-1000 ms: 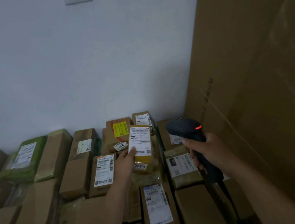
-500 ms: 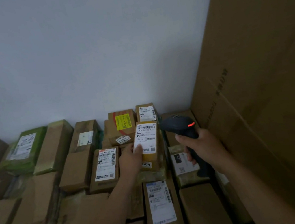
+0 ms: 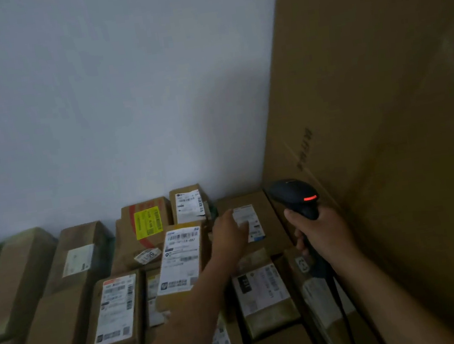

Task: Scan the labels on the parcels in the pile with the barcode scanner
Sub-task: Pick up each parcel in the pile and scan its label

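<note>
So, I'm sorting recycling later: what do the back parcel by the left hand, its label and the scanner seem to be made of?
The parcel looks like matte brown cardboard, judging by its flat faces and edges. Its label seems white printed paper, stuck flat; any gloss is unclear. The barcode scanner in the right hand looks like dark moulded plastic, with a lit red strip.
</note>
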Tool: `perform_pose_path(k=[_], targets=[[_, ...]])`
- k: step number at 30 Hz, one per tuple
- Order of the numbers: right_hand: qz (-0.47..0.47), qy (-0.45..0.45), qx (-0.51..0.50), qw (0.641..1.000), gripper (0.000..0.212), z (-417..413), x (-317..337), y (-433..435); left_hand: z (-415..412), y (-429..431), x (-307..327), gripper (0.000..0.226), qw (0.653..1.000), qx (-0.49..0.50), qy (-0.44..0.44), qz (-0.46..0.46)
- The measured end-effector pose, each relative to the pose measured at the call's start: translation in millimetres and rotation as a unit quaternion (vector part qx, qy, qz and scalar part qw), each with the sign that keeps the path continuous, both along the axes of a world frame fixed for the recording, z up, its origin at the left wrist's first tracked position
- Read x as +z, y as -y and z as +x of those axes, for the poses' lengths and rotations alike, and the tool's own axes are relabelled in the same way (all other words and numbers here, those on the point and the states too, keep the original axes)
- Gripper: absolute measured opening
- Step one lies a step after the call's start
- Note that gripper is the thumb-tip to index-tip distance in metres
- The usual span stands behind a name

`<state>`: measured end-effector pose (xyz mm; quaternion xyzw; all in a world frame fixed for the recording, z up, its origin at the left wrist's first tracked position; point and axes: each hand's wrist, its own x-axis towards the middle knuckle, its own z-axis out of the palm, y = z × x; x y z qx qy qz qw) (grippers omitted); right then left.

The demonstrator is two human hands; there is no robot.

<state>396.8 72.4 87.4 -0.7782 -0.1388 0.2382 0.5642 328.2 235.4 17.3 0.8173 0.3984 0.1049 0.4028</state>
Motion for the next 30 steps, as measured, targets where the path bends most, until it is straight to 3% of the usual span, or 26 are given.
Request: perform_pose_path(k=[2,5,10,17,21,25,28,30], targets=[[-0.009,0.002,0.006,1.0,0.028,8.9,-6.9,-2.1,16.7,-1.5,-24.6,0.043,0.998,-0.007,-0.026,-0.057],[-0.002,-0.013,-0.004,1.0,0.021,20.6,-19.9,-6.6,30.6,-8.0,-60.4,0.047,0.997,0.002,-0.048,-0.068],[-0.007,-0.033,0.011,0.999,0.022,29.6,-36.7,-13.4,49.3,-22.2,-88.9,0.039,0.983,0.035,-0.121,-0.133],[-0.005,-0.052,0.009,0.999,0.022,28.8,-47.4,-18.7,63.5,-46.9,-111.8,0.057,0.977,0.054,-0.168,-0.123],[0.005,-0.065,0.007,0.998,0.021,30.8,-45.6,-17.6,65.2,-46.0,-112.6,0.07,0.984,0.1,-0.095,-0.115],[0.017,-0.066,0.002,0.998,0.021,31.1,-43.4,-18.3,68.2,-42.9,-109.2,0.088,0.978,0.128,-0.001,-0.162],[0.019,-0.07,0.003,0.997,0.02,29.6,-43.8,-18.3,68.6,-38.4,-108.6,0.11,0.975,0.146,-0.031,-0.163],[0.018,-0.072,0.002,0.997,0.019,29.8,-44.4,-18.2,68.0,-39.7,-109.6,0.096,0.971,0.147,-0.061,-0.175]])
